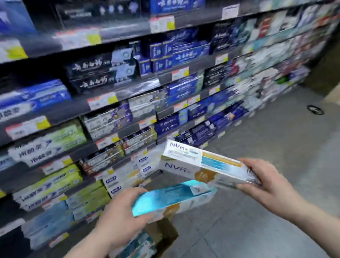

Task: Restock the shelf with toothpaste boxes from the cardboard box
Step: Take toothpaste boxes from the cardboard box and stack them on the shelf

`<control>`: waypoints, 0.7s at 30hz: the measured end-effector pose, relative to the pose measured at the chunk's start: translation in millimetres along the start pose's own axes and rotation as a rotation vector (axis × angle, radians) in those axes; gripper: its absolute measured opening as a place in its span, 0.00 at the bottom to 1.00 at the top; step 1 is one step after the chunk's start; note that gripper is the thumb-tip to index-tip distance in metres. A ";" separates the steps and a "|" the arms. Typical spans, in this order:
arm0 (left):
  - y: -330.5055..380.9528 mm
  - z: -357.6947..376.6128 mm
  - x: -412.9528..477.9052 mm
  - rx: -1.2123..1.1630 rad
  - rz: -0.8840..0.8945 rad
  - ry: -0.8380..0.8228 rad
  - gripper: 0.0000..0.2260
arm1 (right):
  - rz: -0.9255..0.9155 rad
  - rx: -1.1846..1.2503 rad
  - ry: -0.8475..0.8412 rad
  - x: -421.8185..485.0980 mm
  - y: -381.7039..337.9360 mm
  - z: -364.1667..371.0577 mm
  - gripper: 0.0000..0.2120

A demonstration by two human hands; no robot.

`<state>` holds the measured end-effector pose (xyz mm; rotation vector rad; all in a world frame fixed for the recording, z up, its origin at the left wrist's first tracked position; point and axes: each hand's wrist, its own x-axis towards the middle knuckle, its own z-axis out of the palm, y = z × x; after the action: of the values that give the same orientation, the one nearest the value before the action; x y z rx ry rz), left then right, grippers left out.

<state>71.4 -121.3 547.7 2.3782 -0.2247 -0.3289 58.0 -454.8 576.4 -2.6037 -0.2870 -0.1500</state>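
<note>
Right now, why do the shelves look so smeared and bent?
Head view: motion blur smears the shelves, worst toward the edges; the wide lens bows them. Sharpest is the white NVR box in the right hand. Glare washes out the teal box in the left hand.

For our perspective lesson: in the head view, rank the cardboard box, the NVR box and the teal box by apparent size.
1. cardboard box, partly hidden
2. and 3. NVR box and teal box: alike, nearness unsure

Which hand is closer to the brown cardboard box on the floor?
Left. The left hand hangs right above the cardboard box, holding a teal box. The right hand is farther off to the side, holding a white box.
</note>
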 end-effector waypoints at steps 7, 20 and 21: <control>136.4 2.7 38.5 0.031 0.201 -0.129 0.20 | 0.137 -0.003 0.202 -51.2 28.1 -135.4 0.22; 433.3 125.4 131.3 -0.012 0.338 -0.225 0.15 | 0.222 -0.075 0.406 -128.6 217.3 -371.6 0.25; 452.1 135.3 138.7 -0.017 0.349 -0.225 0.14 | 0.227 -0.069 0.410 -129.6 231.4 -387.4 0.26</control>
<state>132.0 -572.2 734.7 2.2308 -0.7274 -0.4276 -34.5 -868.0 779.0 -2.5727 0.1605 -0.6097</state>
